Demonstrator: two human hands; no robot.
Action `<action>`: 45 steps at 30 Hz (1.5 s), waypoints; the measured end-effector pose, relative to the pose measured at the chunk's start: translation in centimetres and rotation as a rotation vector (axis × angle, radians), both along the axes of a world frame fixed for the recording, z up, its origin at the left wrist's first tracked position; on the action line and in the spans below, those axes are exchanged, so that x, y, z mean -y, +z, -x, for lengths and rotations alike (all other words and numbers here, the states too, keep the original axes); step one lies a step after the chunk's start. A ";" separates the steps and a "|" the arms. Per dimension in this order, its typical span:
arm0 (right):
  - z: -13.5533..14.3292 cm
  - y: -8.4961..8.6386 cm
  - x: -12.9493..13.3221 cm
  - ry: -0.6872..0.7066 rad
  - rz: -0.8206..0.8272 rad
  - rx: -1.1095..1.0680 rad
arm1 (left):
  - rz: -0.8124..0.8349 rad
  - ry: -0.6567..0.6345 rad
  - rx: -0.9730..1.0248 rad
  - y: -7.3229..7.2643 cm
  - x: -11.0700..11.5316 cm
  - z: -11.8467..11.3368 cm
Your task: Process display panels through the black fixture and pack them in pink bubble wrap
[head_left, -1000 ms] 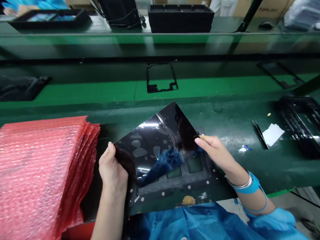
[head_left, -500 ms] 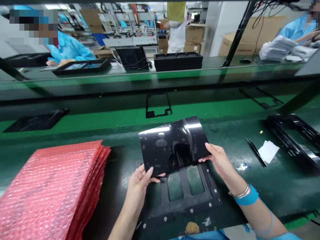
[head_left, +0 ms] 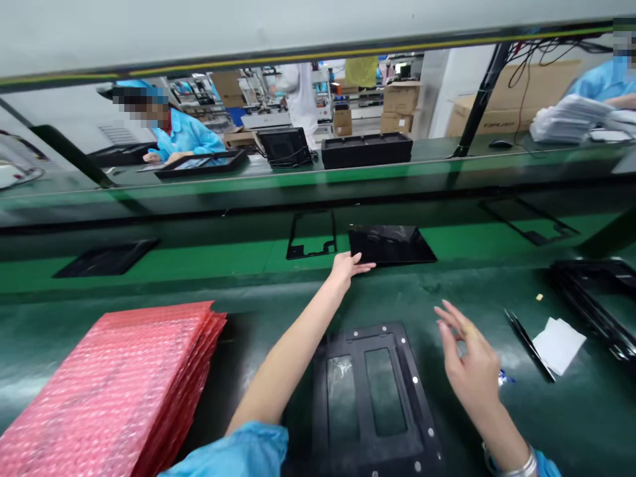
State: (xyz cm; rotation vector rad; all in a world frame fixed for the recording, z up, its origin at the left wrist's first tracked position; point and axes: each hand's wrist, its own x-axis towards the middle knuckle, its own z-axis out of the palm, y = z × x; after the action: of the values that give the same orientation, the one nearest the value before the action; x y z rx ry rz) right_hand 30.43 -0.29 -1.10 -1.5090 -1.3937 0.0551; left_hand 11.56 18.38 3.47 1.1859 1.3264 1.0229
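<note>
A glossy black flat panel point(head_left: 392, 245) is at the green belt, beyond the near table edge. My left hand point(head_left: 348, 266) reaches out to its near left corner, with the thumb at the edge and the fingers along the underside. Whether the panel rests fully on the belt, I cannot tell. My right hand point(head_left: 470, 358) hovers over the table with its fingers apart, holding nothing. Between my arms lies a black fixture plate point(head_left: 360, 397) with rectangular openings and silver dots along its border.
Red bubble-wrap bags point(head_left: 109, 384) are stacked at left. Tweezers point(head_left: 529, 344), white paper point(head_left: 559, 344) and a black frame point(head_left: 601, 305) lie at right. The belt carries a thin black frame point(head_left: 312, 254) and a dark sheet point(head_left: 106, 258). Co-workers sit across.
The panel has moved forward from above the fixture plate to the belt, with my left hand at it. My right hand has let go of it and moved to the right.
</note>
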 end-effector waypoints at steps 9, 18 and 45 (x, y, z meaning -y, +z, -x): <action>1.7 1.4 0.5 0.125 -0.170 0.205 | -0.116 0.248 -0.760 -0.7 -7.3 3.4; 1.8 1.2 0.7 0.206 -0.134 0.182 | 0.008 0.257 -0.992 0.9 -6.9 8.1; 0.6 1.2 2.2 0.647 0.194 -0.571 | -0.544 0.251 -0.542 9.5 21.5 14.1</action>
State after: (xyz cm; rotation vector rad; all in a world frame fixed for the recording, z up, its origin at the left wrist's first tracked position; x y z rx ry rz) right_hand 29.79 -2.46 0.06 -1.0101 -1.3579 0.9678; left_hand -2.56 -3.07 12.94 1.8310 1.7042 1.3556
